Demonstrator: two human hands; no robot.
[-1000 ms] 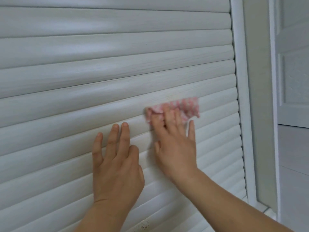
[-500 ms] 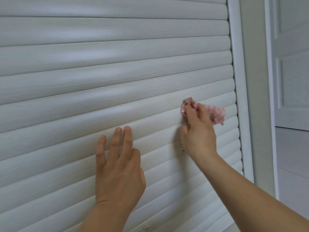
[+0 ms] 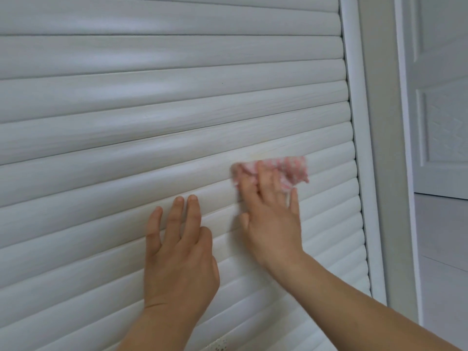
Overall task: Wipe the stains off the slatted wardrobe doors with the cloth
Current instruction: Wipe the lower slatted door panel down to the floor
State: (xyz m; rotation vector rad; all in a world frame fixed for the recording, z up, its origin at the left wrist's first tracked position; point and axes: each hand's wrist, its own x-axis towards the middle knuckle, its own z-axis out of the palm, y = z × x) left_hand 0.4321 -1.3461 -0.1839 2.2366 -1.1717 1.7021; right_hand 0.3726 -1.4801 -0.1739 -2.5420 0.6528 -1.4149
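Against the slatted door, flat-fingered right hand presses cloth; left hand rests flat.

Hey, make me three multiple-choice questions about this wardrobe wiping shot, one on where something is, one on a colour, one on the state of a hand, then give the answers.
1. Where is the cloth relative to the left hand?
A. above and to its right
B. directly below it
C. under its palm

2. What colour is the cloth?
A. solid blue
B. pink and white
C. black

3. What is the left hand doing?
A. gripping the cloth
B. clenched in a fist
C. resting flat on the slatted door, fingers extended

Answers:
1 A, the cloth sits under the right hand, higher and nearer the door frame.
2 B, its pattern shows pink on white.
3 C, its fingers lie straight across the slats and hold nothing.
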